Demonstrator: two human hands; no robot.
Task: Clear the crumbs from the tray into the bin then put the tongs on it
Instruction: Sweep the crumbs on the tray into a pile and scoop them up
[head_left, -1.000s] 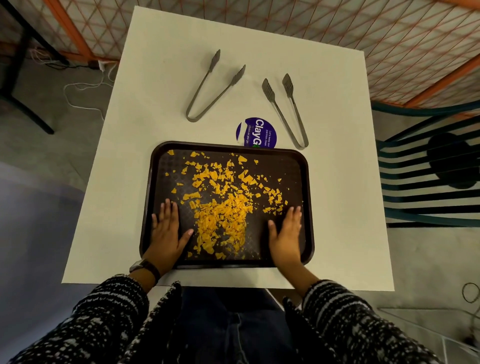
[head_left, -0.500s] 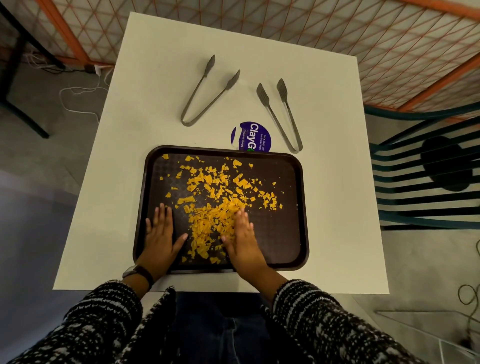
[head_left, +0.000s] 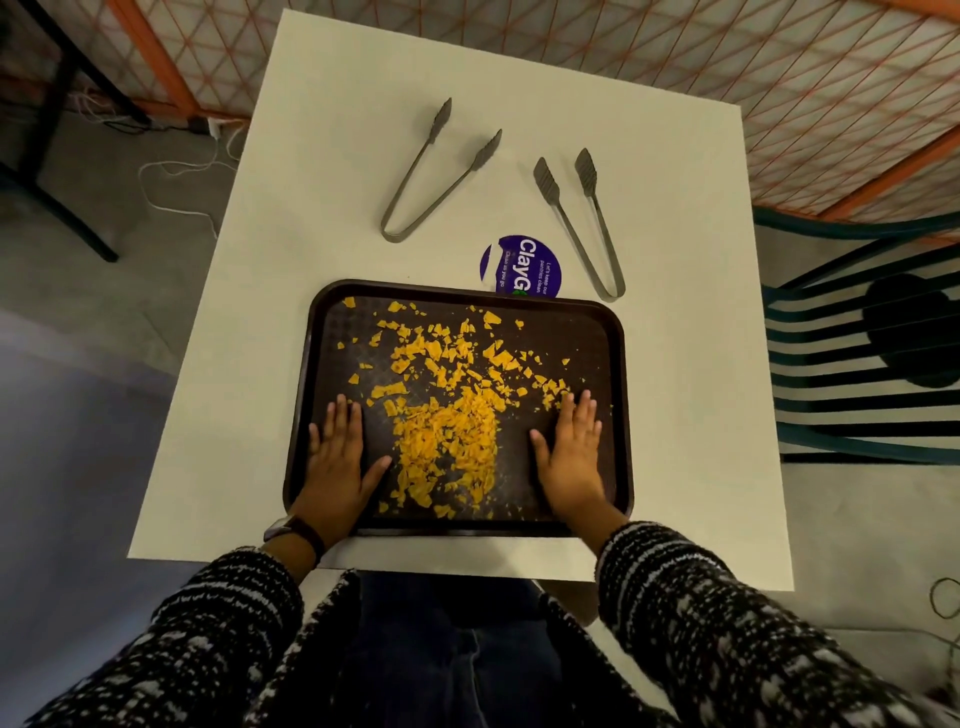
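left hand (head_left: 335, 464) lying flat, fingers straight, on tray (head_left: 615, 332), left of crumbs (head_left: 447, 415) | right hand (head_left: 571, 457) resting flat, released, right of crumbs

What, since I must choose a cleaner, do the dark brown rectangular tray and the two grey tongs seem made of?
The dark brown rectangular tray looks like moulded plastic, matte, judging by its textured floor and rounded raised rim. The left grey tongs and the right grey tongs look like metal, probably steel, with a dull brushed finish: thin bent strips with ridged tips.
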